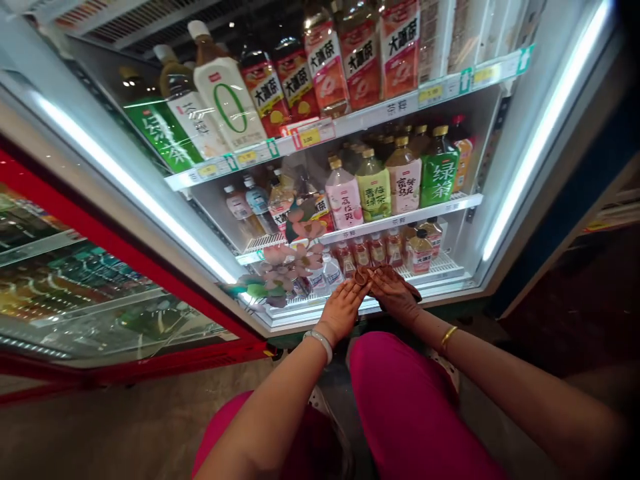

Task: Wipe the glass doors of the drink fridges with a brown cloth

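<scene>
My left hand [344,308] and my right hand [396,297] meet at the lower front of an open drinks fridge. Between and under their fingers is a brown cloth-like bundle [411,289], partly hidden by the hands. Both hands have their fingers curled in against it. Just beyond them, on the bottom shelf, stands a row of small bottles with reddish-brown drink [377,250]. A bottle with a dark cap [421,252] is to the right of that row. Clear bottles with pale labels [331,268] stand to the left.
Tea bottles fill the middle shelf [400,219] and the upper shelf [390,107]. Pink flower decorations [295,260] overlap the fridge's left side. A red-framed fridge [200,357] adjoins on the left. My knees [395,393] are bent close to the fridge's bottom edge.
</scene>
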Action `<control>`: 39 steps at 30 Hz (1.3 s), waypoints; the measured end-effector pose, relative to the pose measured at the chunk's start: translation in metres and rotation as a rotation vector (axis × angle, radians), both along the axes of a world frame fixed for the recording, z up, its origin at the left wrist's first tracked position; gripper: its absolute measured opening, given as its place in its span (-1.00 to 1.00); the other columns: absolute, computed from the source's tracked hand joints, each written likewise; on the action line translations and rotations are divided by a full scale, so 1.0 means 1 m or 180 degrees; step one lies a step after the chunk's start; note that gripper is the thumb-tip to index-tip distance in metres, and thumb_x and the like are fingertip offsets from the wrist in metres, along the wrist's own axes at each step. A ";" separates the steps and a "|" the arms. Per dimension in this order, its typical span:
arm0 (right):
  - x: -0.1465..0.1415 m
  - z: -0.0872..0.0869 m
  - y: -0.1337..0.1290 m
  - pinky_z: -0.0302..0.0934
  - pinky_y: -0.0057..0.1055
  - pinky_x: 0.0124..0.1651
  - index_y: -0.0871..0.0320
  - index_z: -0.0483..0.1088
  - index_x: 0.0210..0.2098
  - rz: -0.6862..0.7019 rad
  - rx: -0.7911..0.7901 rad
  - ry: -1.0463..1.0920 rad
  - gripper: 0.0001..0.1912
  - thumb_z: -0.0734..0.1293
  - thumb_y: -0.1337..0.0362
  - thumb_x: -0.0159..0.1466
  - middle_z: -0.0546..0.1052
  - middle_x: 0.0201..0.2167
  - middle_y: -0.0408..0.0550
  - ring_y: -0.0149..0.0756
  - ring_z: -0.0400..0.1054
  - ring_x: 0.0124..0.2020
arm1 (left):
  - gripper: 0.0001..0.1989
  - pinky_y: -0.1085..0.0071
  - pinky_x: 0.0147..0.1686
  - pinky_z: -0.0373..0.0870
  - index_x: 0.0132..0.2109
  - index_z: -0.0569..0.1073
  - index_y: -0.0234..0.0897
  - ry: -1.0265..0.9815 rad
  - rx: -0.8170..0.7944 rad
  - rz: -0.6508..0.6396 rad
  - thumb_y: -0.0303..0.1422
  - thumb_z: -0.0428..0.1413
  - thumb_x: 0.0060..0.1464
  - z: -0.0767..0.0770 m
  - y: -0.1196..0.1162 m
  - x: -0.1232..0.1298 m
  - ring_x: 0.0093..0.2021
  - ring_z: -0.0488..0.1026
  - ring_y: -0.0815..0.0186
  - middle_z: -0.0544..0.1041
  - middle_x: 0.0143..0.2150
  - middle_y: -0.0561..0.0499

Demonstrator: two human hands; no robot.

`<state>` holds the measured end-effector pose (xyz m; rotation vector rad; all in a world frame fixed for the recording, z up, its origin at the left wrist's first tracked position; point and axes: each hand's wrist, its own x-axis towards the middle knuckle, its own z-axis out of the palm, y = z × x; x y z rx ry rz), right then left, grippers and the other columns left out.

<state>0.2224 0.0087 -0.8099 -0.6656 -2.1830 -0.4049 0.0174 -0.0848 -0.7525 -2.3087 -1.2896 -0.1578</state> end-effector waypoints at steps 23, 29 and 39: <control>-0.026 0.142 0.014 -0.14 -0.05 0.58 0.10 0.17 0.45 0.0584 0.0951 -0.0583 -0.39 0.21 0.45 0.43 0.32 0.42 -0.01 -0.24 0.00 0.54 | -0.22 -0.02 0.54 -0.04 0.56 -0.16 -0.37 -0.1530 0.0743 0.0860 -0.36 -0.02 0.32 0.035 0.013 0.004 0.57 0.00 0.09 0.09 0.56 -0.26; -0.127 0.178 -0.002 -0.04 -0.02 0.56 0.13 0.12 0.47 0.0562 0.1010 -0.0102 -0.41 0.16 0.38 0.48 0.23 0.47 0.03 -0.20 -0.06 0.56 | -0.04 -0.13 0.54 -0.10 0.54 -0.47 -0.36 -0.2135 0.1191 0.1281 -0.49 -0.01 0.24 0.093 0.010 -0.051 0.60 -0.28 0.04 -0.22 0.61 -0.32; -0.080 0.180 0.004 -0.01 0.01 0.55 0.07 0.26 0.39 0.0882 0.1215 -0.0684 -0.43 0.20 0.45 0.43 0.32 0.42 -0.06 -0.18 0.10 0.50 | -0.06 0.00 0.54 -0.03 0.55 -0.19 -0.41 -0.1664 0.0634 0.1025 -0.47 0.04 0.12 0.088 -0.023 -0.053 0.58 -0.04 0.12 0.06 0.57 -0.26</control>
